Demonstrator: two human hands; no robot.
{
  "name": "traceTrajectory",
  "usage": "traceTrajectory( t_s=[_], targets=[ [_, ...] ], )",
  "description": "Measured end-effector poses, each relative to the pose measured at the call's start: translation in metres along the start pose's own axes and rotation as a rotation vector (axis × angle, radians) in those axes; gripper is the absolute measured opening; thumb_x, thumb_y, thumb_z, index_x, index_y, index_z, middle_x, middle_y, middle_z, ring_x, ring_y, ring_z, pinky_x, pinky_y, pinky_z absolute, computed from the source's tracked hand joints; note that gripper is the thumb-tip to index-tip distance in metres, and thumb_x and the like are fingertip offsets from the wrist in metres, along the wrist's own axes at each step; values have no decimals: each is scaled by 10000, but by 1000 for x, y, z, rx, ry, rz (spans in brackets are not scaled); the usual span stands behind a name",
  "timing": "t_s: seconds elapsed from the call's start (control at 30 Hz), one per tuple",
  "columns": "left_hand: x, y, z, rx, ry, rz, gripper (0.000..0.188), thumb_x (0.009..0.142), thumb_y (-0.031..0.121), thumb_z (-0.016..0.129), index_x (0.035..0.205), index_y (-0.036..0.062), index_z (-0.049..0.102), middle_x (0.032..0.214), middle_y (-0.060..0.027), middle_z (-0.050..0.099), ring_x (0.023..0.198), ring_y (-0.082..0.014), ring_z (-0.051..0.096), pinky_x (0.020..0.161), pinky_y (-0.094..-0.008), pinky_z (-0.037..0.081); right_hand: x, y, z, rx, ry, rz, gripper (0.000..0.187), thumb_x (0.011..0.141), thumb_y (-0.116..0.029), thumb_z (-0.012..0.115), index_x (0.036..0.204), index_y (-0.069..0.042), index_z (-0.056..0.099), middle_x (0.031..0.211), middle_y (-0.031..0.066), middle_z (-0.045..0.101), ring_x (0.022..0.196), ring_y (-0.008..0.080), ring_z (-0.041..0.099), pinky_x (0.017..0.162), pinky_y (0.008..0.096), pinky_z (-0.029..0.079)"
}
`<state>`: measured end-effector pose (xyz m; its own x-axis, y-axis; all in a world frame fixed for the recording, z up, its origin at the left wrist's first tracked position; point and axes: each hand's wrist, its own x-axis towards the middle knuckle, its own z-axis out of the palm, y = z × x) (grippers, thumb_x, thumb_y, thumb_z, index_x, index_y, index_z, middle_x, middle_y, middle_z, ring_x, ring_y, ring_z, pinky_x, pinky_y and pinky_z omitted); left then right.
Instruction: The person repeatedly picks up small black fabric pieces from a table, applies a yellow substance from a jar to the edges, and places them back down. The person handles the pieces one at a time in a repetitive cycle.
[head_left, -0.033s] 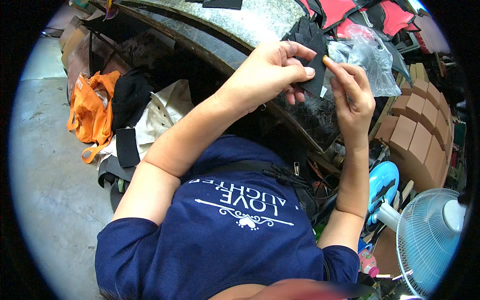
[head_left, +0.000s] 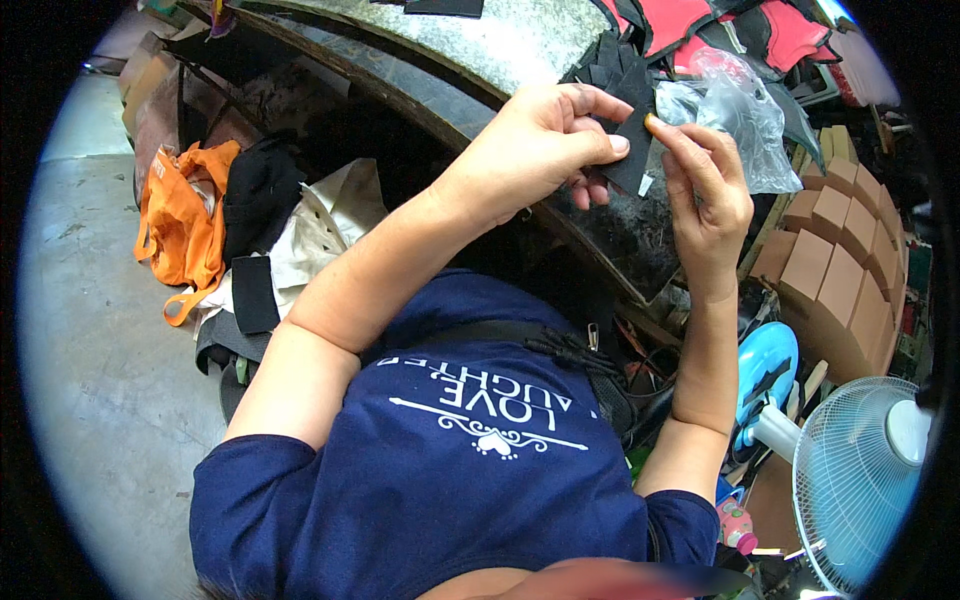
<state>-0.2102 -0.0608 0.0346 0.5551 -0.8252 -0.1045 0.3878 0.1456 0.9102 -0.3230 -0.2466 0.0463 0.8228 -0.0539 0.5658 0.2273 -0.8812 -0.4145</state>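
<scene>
Between the thumb and fingers of my left hand (head_left: 575, 140) is a flat black piece of material (head_left: 632, 160), held over the dark corner of the table. My right hand (head_left: 710, 185) is at the piece's right edge, its fingers drawn together in a pinch. An orange-yellow patch covers one of its fingertips. Whether that pinch holds the edge or something small, I cannot tell. Just below the black piece shows a small white scrap (head_left: 645, 185). Behind my hands lies a pile of similar black pieces (head_left: 615, 70).
A clear plastic bag (head_left: 735, 110) and pink-and-black pieces (head_left: 680, 30) lie beyond my right hand. Brown boxes (head_left: 830, 260) are stacked to the right, above a white-and-blue fan (head_left: 860, 470). At left are an orange bag (head_left: 190, 215) and cloths. The table edge (head_left: 400, 110) runs diagonally.
My right hand has shifted very slightly to the right, and a little more of the white scrap shows. My left hand keeps its hold on the black piece.
</scene>
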Motion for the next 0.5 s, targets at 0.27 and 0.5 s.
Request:
traceTrajectory(
  t_s=[0.27, 0.5],
  targets=[
    [1, 3, 1, 38, -17, 15, 409, 966, 144, 692, 1321, -32, 591, 845, -49, 719, 622, -82, 670, 546, -196, 535, 4, 5, -2, -13, 61, -21, 303, 887, -21, 736, 1154, -158, 782, 1082, 85, 677, 786, 171, 681, 667, 298, 552],
    [3, 2, 1, 24, -25, 3, 404, 966, 143, 697, 1317, -30, 599, 849, -51, 722, 618, -77, 663, 541, -194, 529, 3, 9, -1, 12, 64, -12, 328, 906, -22, 721, 1191, -173, 781, 1132, 78, 681, 768, 140, 660, 655, 269, 539]
  ],
)
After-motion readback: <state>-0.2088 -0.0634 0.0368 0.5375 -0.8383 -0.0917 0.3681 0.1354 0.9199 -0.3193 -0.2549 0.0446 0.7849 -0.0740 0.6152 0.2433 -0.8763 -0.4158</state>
